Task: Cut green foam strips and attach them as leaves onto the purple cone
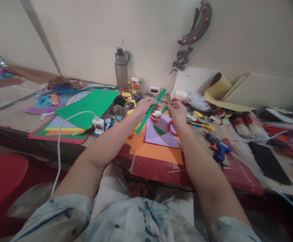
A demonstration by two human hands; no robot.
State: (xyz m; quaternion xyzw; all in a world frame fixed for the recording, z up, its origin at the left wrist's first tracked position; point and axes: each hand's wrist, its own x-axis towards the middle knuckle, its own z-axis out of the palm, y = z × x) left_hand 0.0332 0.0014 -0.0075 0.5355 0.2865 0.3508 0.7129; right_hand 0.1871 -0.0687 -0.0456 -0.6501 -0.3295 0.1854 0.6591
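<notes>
My left hand (144,105) is closed round a long green paper strip (151,111) that slants from upper right to lower left above the table. My right hand (177,112) is closed in a pinch close to the strip's upper part; what its fingers grip is too small to make out. Under the hands lie a purple sheet (163,135) with a small green scrap (159,130) on it, an orange sheet (156,150), a roll of red-and-white tape (156,115) and a red ring (171,128).
A large green sheet (91,107) lies on stacked coloured paper at the left, with a white cable (60,141) and adapter. A grey bottle (121,69) stands by the wall. A blue glue gun (219,148), a yellow cutter (202,125), paper cups and craft clutter fill the right.
</notes>
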